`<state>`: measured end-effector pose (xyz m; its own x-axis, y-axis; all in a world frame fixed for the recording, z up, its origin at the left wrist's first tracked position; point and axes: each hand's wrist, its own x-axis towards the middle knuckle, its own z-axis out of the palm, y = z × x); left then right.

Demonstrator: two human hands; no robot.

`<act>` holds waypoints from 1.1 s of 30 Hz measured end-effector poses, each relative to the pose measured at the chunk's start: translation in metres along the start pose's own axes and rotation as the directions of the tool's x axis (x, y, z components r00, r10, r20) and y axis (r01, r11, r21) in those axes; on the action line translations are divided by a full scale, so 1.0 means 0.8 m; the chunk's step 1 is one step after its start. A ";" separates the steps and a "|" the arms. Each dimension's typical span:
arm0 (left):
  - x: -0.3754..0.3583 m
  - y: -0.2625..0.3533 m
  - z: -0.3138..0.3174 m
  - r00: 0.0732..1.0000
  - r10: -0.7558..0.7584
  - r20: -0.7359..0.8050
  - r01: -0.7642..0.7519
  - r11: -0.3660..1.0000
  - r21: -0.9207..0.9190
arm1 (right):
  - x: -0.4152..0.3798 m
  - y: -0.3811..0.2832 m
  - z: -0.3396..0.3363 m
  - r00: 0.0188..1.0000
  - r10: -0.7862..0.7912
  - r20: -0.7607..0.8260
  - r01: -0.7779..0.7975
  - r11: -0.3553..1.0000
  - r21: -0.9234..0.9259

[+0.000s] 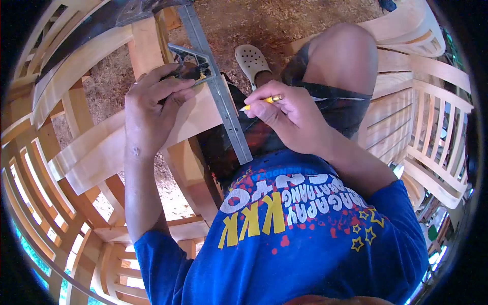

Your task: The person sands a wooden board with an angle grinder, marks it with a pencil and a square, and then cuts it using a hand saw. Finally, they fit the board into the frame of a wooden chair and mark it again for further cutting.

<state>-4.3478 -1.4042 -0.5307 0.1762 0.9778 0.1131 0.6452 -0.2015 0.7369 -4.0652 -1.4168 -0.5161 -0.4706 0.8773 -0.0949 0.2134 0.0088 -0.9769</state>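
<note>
My left hand is closed on the head of a combination square, fingers and thumb at its dark metal stock. The square's long steel blade runs down across the end of a pale wooden board, toward my shirt. My right hand pinches a yellow pencil, its tip pointing left and close to the blade's right edge. The board reaches left under my left wrist, over an upright wooden post.
Slatted wooden chair or bench frames stand at left and right. My bent knee is right of the work, and a beige clog rests on the shavings-covered floor.
</note>
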 end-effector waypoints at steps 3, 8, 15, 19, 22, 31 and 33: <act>0.000 0.004 0.000 0.999 0.037 -0.028 -0.036 0.999 0.030 | 0.000 0.000 0.003 1.000 0.014 0.025 -0.013 1.000 -0.025; 0.000 0.001 0.002 0.999 0.035 -0.029 -0.034 0.999 0.032 | 0.002 -0.001 0.008 0.999 0.015 0.035 -0.013 0.997 -0.077; 0.000 -0.002 0.001 0.997 0.064 -0.030 -0.062 0.996 0.062 | 0.018 -0.008 0.009 0.992 -0.095 0.089 0.113 0.965 -0.237; -0.001 -0.003 0.002 0.995 0.092 -0.034 -0.091 0.995 0.048 | 0.057 -0.020 0.016 0.997 -0.073 0.007 0.071 0.929 -0.363; 0.001 -0.006 0.002 0.994 0.098 -0.038 -0.097 0.995 0.039 | 0.079 0.004 0.021 0.940 -0.333 -0.074 0.277 0.873 -0.402; 0.001 -0.002 0.002 0.996 0.073 -0.041 -0.071 0.996 0.054 | -0.020 -0.015 0.012 0.965 -0.214 0.152 0.257 0.889 -0.378; 0.001 0.001 0.002 0.999 0.036 -0.032 -0.037 0.999 -0.007 | -0.013 -0.014 0.007 0.983 -0.116 0.144 0.156 0.938 -0.311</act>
<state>-4.3457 -1.4035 -0.5309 0.1754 0.9712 0.1614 0.6331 -0.2369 0.7369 -4.0676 -1.4286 -0.5053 -0.6101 0.7923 -0.0078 0.3930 0.2941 -0.8712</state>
